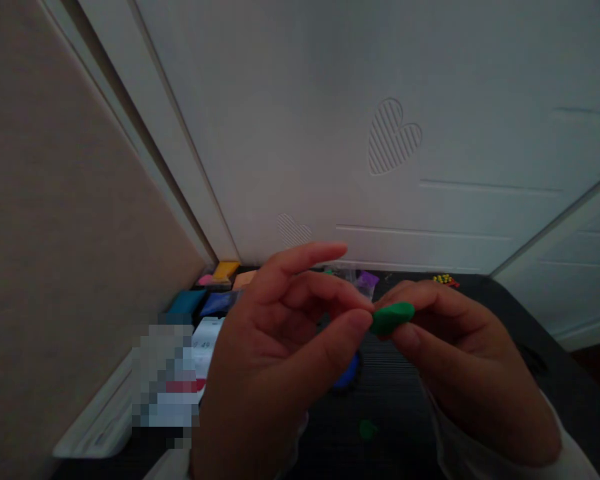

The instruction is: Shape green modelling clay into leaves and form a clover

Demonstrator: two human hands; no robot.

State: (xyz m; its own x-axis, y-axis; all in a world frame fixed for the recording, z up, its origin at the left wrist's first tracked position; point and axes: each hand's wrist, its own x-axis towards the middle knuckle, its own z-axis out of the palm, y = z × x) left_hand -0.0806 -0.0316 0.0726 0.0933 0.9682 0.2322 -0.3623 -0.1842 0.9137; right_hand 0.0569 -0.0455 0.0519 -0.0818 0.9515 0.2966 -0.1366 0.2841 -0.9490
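Observation:
A small lump of green modelling clay (394, 319) is held above the dark table, between both hands. My left hand (275, 360) pinches its left end between thumb and a fingertip, with the index finger stretched out above. At the other end, the thumb and fingers of my right hand (473, 360) grip the same lump. Below them on the table lies a blue round piece (349, 375) with a dark bumpy rim, partly hidden by my left hand. Nearer to me rests a small flat green piece (367, 429).
Along the left are a yellow packet (227, 269), a blue packet (216, 304), a teal block (186, 304) and a white printed sheet (207, 340). A purple packet (368, 280) and a red piece with yellow dots (446, 280) lie at the back, before a white panel (305, 120).

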